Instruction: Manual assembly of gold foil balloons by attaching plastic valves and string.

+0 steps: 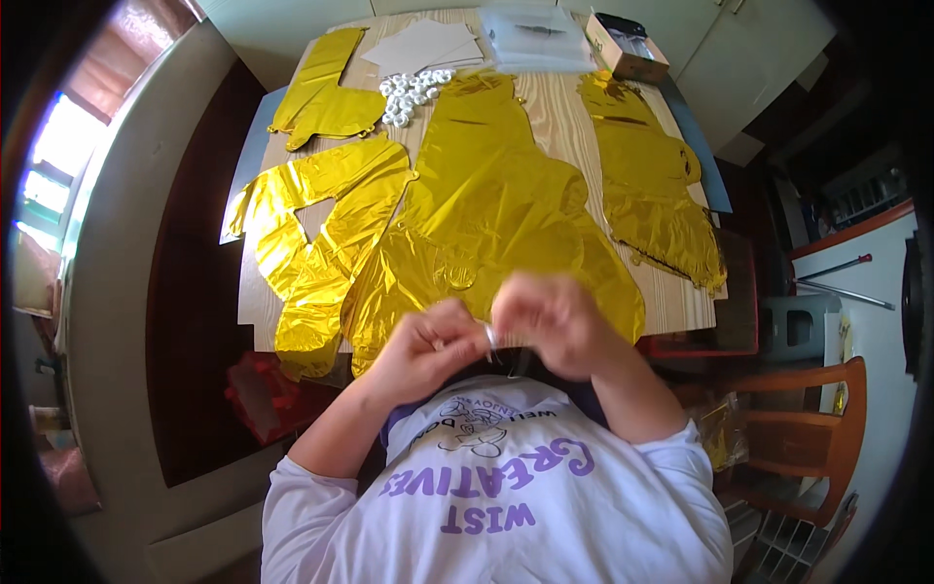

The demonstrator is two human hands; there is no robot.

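Close to my body, at the table's near edge, my left hand (443,336) is closed, its thumb and fingers pinching a small white ribbon-like piece (489,337). A thin pale strand hangs below it. Right beside it my right hand (550,321) is raised with curled fingers, smeared by motion; whether it grips the strand cannot be told. Beneath and beyond both hands lies a large flat gold foil balloon (506,185). Another gold foil balloon (326,229), with an opening in its middle, spreads to the left, its lower part hanging at the near edge.
At the far left lies an L-shaped gold foil balloon (336,92); more gold foil (657,180) covers the right side. Small white rolls (411,95) sit in a heap near white sheets (423,47), clear plastic bags (535,41) and a box (628,49). A wooden chair (827,438) stands right.
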